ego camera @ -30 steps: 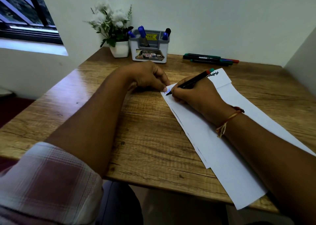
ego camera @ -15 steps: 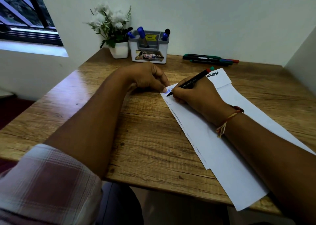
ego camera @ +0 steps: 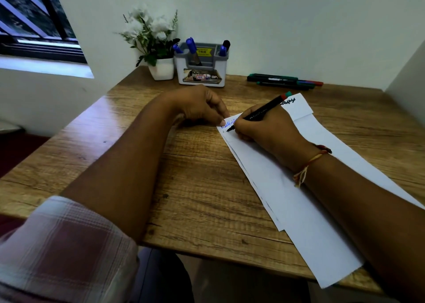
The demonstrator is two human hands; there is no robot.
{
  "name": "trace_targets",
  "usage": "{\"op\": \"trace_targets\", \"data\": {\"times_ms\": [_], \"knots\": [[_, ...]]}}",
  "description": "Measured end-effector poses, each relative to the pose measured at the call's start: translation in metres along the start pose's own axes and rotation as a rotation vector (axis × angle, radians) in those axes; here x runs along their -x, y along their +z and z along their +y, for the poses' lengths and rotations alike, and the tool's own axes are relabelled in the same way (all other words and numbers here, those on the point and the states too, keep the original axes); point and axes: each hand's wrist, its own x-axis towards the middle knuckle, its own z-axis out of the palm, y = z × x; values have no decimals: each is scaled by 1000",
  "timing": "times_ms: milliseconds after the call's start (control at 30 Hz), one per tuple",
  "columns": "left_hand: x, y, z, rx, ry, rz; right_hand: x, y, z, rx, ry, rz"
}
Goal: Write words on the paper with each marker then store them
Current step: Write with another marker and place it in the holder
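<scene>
Since the preceding view, the tip of the black felt-tip marker with a red-and-green end (ego camera: 259, 112) has dropped from the blue line of writing to a second line just below it, where a short black stroke now shows. Right hand (ego camera: 264, 127): fingers closed round the marker's barrel in a writing grip, tip touching the long white paper sheet (ego camera: 310, 210). The sheet lies diagonally on the wooden table (ego camera: 195, 187), from far centre to the near right edge. Left hand (ego camera: 195, 106): fingers curled, grasping nothing, one fingertip on the sheet's far-left corner. Far centre: grey-and-white plastic pen holder (ego camera: 202, 72) containing blue-capped markers (ego camera: 190, 46). Far right: loose dark markers (ego camera: 282, 80) lying together. Left of the holder: white pot of white flowers (ego camera: 161, 69).
</scene>
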Motion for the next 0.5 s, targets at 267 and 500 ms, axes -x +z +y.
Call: {"op": "trace_targets", "data": {"times_ms": [267, 500], "knots": [[-1, 0, 0, 4, -7, -10, -1, 0, 3, 20, -7, 11], [-2, -1, -1, 17, -10, -21, -2, -1, 6, 3, 35, 61]]}}
